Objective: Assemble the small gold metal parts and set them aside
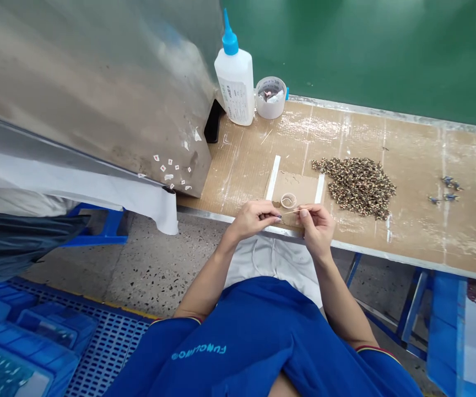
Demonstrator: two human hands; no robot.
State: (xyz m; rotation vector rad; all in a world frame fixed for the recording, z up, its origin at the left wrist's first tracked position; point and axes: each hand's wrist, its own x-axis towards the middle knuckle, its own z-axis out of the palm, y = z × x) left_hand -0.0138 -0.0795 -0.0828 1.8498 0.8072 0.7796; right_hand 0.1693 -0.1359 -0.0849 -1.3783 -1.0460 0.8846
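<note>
My left hand (254, 218) and my right hand (316, 226) meet above the front edge of a cardboard-covered bench (420, 160). My right fingers pinch a thin wooden stick (292, 211), which points toward my left fingertips. Those fingertips seem to pinch a tiny piece, too small to identify. Just behind my hands, a small clear ring (288, 200) lies on a brown cardboard pad (299, 187) between white strips. To the right sits a heap of small mottled beads (356, 186), and several small blue parts (447, 190) lie farther right.
A white glue bottle with a blue nozzle (234, 77) and a round tub (270, 98) stand at the back. A dented steel panel (97, 94) with stuck paper scraps rises at left. Blue crates (35, 336) sit on the floor at lower left.
</note>
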